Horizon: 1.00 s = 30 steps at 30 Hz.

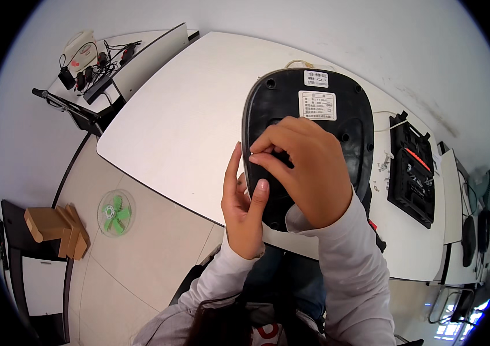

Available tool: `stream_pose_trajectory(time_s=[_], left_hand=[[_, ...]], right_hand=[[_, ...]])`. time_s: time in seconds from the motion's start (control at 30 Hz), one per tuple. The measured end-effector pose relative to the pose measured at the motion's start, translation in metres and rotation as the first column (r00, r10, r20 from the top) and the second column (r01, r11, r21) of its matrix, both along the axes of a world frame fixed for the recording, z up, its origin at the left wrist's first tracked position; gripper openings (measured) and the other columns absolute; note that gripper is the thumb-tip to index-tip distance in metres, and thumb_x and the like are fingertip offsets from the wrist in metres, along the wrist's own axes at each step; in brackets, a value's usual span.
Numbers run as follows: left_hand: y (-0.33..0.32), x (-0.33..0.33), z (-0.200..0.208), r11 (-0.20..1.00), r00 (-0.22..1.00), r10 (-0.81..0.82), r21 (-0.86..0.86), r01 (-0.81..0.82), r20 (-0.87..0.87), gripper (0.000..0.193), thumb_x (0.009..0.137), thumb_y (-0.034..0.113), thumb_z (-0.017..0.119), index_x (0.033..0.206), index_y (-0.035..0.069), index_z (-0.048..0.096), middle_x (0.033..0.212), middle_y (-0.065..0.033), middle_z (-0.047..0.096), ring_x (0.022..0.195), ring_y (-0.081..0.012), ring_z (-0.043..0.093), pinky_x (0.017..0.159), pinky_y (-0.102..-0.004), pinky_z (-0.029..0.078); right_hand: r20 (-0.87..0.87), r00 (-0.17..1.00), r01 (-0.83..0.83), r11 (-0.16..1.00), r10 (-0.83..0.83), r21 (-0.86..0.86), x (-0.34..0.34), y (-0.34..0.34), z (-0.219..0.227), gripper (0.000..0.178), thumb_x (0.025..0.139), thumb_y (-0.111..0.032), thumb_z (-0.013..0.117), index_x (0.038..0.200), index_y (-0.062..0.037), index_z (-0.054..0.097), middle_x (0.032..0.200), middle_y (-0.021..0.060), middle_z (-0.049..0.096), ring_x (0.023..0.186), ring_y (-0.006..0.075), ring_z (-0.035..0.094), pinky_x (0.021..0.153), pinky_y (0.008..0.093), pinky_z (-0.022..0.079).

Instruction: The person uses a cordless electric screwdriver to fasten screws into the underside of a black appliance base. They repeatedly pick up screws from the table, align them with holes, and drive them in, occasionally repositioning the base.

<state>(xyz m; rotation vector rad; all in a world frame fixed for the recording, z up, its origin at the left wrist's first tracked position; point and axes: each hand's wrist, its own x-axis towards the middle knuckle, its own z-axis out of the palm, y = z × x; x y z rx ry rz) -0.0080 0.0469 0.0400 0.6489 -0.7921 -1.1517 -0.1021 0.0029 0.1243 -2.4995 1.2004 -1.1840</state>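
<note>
A black plastic appliance base [337, 167] is tipped so that its underside faces me, with two white labels and several recessed holes showing. At its left rim is my left hand [240, 216], the fingers along the outside and the thumb over the underside, gripping the edge. My right hand [308, 167] reaches across the base from the lower right. Its thumb and forefinger are pinched together close to the left rim, on something too small to make out. That hand hides the middle of the base.
An open black tool case [411, 170] lies on the white table [181, 115] to the right, with small metal parts [384, 164] beside it. Cables and a pale case [80, 51] sit at the far left. A green-bladed fan [116, 213] and brown cardboard [54, 225] are at lower left.
</note>
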Motion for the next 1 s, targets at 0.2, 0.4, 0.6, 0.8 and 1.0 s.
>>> stream_pose_trajectory(time_s=[0.2,0.4,0.6,0.8,1.0], left_hand=[[0.0,0.006,-0.003,0.999,0.999,-0.027,0.025,0.028,-0.041,0.065,0.091,0.013,0.055,0.144,0.002,0.019,0.123,-0.0187,0.054,0.112,-0.017,0.052,0.097,-0.0285,0.037],[0.001,0.007,-0.001,0.999,0.999,-0.028,0.03,0.029,-0.029,0.064,0.091,0.012,0.054,0.144,0.002,0.019,0.12,-0.0174,0.056,0.11,-0.0162,0.054,0.097,-0.0279,0.037],[-0.003,0.006,-0.001,0.997,0.996,0.072,0.026,-0.071,-0.053,0.063,0.088,0.016,0.058,0.142,0.002,0.027,0.114,-0.0132,0.06,0.1,-0.017,0.06,0.091,-0.0287,0.044],[-0.005,0.01,-0.004,0.997,0.996,0.069,0.04,-0.067,-0.053,0.065,0.087,0.015,0.059,0.141,0.001,0.027,0.116,-0.0152,0.059,0.102,-0.0197,0.061,0.091,-0.029,0.046],[-0.003,0.006,0.0,0.997,0.996,0.063,0.051,-0.06,-0.064,0.064,0.086,0.015,0.06,0.141,0.001,0.029,0.11,-0.0127,0.063,0.1,-0.0181,0.062,0.09,-0.0271,0.046]], right_hand=[[-0.017,0.999,-0.038,0.999,0.038,0.038,0.003,-0.004,0.002,0.011,0.069,-0.006,0.069,0.078,-0.0057,0.062,0.068,0.004,0.056,0.066,0.0193,0.055,0.059,0.0298,0.044],[-0.013,1.0,-0.003,0.999,0.004,0.035,0.005,0.001,0.002,0.014,0.07,-0.006,0.069,0.083,-0.0062,0.064,0.072,0.0046,0.058,0.07,0.0208,0.056,0.063,0.0306,0.045],[-0.007,1.0,0.014,0.993,-0.015,-0.119,-0.011,0.028,0.005,0.032,0.068,0.003,0.067,0.098,-0.0068,0.063,0.086,0.0082,0.059,0.084,0.0255,0.058,0.066,0.0307,0.048],[-0.238,0.844,0.519,0.844,-0.48,0.138,-0.12,0.106,0.005,0.058,0.064,0.006,0.07,0.119,-0.0035,0.054,0.11,0.0145,0.058,0.098,0.0333,0.057,0.08,0.0365,0.047],[-0.596,0.705,0.633,0.721,-0.385,0.282,-0.181,0.144,-0.073,0.077,0.063,0.0,0.067,0.134,0.0003,0.036,0.128,0.0199,0.047,0.117,0.0377,0.045,0.098,0.04,0.039]])
